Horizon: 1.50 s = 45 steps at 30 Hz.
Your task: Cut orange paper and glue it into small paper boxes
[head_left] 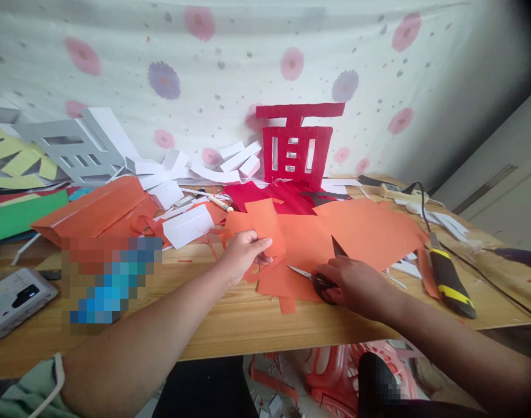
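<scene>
My left hand (248, 252) is closed on a small piece of orange paper (262, 217), its thumb pressed on the front. In my right hand (350, 284) is a pair of scissors (300, 271). One pale blade points left toward the orange paper piece, and a dark pointed shape shows above my knuckles. Under both hands lies a large sheet of orange paper (361, 223), with a cut edge toward me. Part of the scissors' handle is hidden by my fingers.
Behind the sheet stands a red cut-out character (297, 145). White paper pieces (189, 226) and a folded orange form (95, 209) lie left. To the right are a black-and-yellow handled tool (452, 284), a cable (483, 273) and a power strip (402, 193). A power bank (19, 302) sits far left.
</scene>
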### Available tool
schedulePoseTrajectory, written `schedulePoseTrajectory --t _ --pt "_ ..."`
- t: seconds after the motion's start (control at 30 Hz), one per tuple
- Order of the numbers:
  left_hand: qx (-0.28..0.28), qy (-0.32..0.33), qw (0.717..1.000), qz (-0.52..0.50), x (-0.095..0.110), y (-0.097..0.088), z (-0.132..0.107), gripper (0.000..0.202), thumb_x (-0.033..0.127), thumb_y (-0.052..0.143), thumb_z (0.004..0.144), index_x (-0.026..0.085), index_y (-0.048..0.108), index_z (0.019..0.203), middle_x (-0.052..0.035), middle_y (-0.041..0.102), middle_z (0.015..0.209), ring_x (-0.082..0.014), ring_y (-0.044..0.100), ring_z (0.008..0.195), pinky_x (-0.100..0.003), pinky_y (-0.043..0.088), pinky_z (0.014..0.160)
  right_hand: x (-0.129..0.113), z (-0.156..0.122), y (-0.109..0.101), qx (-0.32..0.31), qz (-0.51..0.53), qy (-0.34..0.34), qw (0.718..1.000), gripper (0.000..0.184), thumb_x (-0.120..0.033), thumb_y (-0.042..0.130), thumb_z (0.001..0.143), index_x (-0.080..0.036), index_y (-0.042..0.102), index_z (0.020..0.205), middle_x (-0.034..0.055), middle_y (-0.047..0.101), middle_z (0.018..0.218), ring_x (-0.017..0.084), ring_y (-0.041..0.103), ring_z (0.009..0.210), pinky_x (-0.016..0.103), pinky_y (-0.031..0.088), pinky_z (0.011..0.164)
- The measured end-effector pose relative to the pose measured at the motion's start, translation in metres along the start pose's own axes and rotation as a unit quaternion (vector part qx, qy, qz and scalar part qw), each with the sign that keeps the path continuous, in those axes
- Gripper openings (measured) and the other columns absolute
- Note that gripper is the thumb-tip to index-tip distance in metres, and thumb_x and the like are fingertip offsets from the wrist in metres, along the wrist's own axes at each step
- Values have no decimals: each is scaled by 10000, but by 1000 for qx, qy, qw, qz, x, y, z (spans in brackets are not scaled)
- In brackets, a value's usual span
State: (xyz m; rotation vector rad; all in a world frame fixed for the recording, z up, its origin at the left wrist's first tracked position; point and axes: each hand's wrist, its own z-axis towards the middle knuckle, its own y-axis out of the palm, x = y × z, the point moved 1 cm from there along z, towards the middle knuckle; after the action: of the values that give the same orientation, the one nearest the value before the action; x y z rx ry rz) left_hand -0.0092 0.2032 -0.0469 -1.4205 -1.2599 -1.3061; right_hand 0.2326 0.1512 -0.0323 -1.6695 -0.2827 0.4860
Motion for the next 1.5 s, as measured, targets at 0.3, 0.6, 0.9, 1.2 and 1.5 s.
schedulePoseTrajectory --t 0.3,0.6,0.9,1.2,1.5 --pt "-108 -55 971 -205 -2 12 -14 272 269 815 650 129 609 760 -4 622 722 -129 626 663 -349 573 702 -23 29 9 116 465 72 875 383 -318 602 728 -152 643 1071 26 642 772 155 565 664 278 478 630" --pt "-79 -24 973 -216 0 19 -19 262 273 819 646 123 642 767 -44 683 767 -157 636 716 -302 539 660 -55 48 2 225 -33 -4 974 220 -327 588 809 -136 682 863 123 676 719 252 597 732 315 377 620" --pt "7 0 980 -200 5 12 -19 361 348 836 602 143 544 657 29 583 653 -108 587 623 -287 550 615 -40 41 -6 123 426 60 894 326 -415 588 793 -188 554 1025 -20 544 644 142 518 586 248 399 549" --pt "66 42 986 -144 5 11 -19 356 416 775 667 146 548 714 20 607 654 -125 627 563 -296 539 606 -51 16 -1 18 503 -72 861 492 -671 392 892 -211 437 1060 21 489 833 152 460 737 281 451 697" --pt "31 70 984 -163 6 14 -22 318 346 746 716 153 496 760 17 598 742 -193 701 709 -350 571 686 -61 24 9 33 519 -92 849 411 -630 411 905 -222 443 939 18 468 833 170 468 791 284 453 739"
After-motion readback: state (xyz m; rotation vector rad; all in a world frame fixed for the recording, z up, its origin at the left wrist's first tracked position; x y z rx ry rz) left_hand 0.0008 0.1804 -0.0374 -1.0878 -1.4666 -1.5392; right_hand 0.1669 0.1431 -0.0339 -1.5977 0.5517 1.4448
